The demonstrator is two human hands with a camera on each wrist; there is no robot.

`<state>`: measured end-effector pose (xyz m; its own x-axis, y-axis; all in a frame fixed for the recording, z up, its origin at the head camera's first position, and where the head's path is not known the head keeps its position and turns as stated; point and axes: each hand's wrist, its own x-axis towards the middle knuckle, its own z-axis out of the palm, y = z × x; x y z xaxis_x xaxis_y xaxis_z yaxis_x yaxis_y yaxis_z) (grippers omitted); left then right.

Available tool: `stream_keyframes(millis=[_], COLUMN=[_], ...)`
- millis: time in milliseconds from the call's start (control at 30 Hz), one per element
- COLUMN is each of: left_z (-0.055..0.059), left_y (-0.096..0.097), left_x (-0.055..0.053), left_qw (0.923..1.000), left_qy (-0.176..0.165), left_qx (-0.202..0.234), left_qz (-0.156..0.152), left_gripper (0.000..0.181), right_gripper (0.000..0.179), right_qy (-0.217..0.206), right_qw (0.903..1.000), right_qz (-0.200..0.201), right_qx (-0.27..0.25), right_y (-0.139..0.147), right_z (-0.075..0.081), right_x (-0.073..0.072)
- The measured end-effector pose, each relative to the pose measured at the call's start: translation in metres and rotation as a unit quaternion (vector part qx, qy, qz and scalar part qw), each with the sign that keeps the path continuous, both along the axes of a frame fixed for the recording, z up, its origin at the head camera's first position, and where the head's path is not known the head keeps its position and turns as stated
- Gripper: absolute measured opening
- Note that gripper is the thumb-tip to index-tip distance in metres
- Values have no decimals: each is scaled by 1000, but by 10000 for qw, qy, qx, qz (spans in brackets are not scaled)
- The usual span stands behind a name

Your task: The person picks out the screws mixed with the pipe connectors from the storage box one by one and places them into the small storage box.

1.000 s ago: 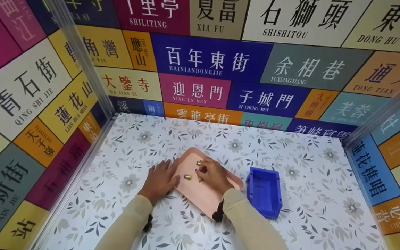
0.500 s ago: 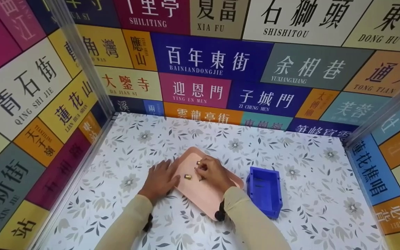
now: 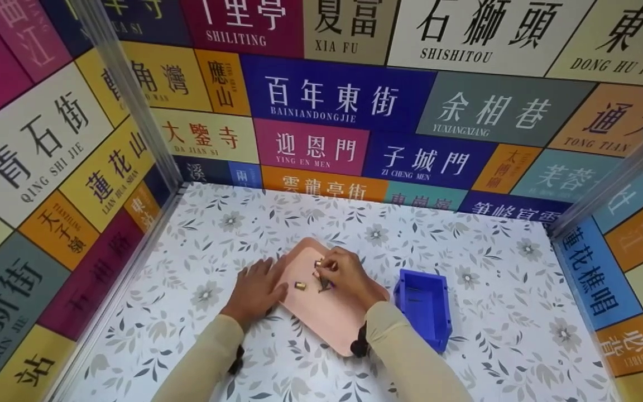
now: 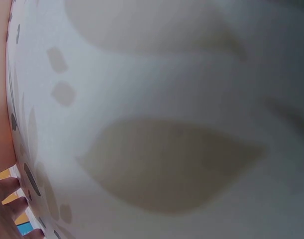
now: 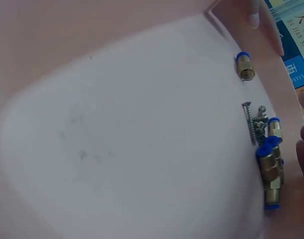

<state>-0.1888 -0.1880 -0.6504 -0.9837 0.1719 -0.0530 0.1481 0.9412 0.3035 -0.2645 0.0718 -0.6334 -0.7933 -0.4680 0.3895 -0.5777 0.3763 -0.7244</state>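
Observation:
A pink tray (image 3: pixel 321 321) lies on the table. My left hand (image 3: pixel 257 287) rests at its left edge, fingers stretched; the left wrist view catches a few of these fingers (image 4: pixel 11 204) beside the tray's side (image 4: pixel 0 99). My right hand (image 3: pixel 346 273) is over the tray, thumb and fingers curled down close to the small parts; I cannot tell whether they pinch one. In the right wrist view, several brass tube fittings (image 5: pixel 267 162) with blue rings lie bunched beside silver screws (image 5: pixel 251 124). A separate brass fitting (image 5: pixel 245 66) lies apart, nearer the left hand.
Right of the tray stands a blue plastic bin (image 3: pixel 438 340) with a few thin dark pieces (image 3: pixel 415 300) inside. A pale flowered cloth (image 3: pixel 500 346) covers the table. Walls with coloured sign panels (image 3: pixel 338 92) enclose the back and sides.
My right hand has shifted slightly and its fingers have lifted a little, so more of the screws beneath show. The left hand stays in place on the tray's edge.

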Motion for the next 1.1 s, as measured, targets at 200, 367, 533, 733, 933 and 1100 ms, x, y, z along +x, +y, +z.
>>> stream_keyframes(millis=[200, 367, 533, 733, 933, 1100], left_z=[1, 2, 1, -1, -4, -5], left_y=[1, 0, 0, -1, -1, -1], left_x=[2, 2, 1, -1, -2, -1], left_qw=[10000, 9999, 10000, 10000, 10000, 9999], left_qy=[46, 105, 28, -30, -40, -19], left_qx=[88, 73, 65, 19, 53, 89], left_qz=[5, -14, 31, 71, 71, 45], left_gripper=[71, 70, 70, 70, 71, 71], right_gripper=[8, 10, 12, 12, 11, 12], right_qy=[227, 366, 572, 788, 1022, 1025], right_qw=[9997, 9991, 9980, 9959, 9924, 9895], right_qz=[-12, -98, -272, -426, -679, -1004], right_qx=[-105, -184, 22, 154, -8, -162], right_y=[13, 27, 45, 70, 99, 124], right_z=[14, 30, 49, 72, 86, 91], right_x=[-3, -5, -8, -8, -7, -3])
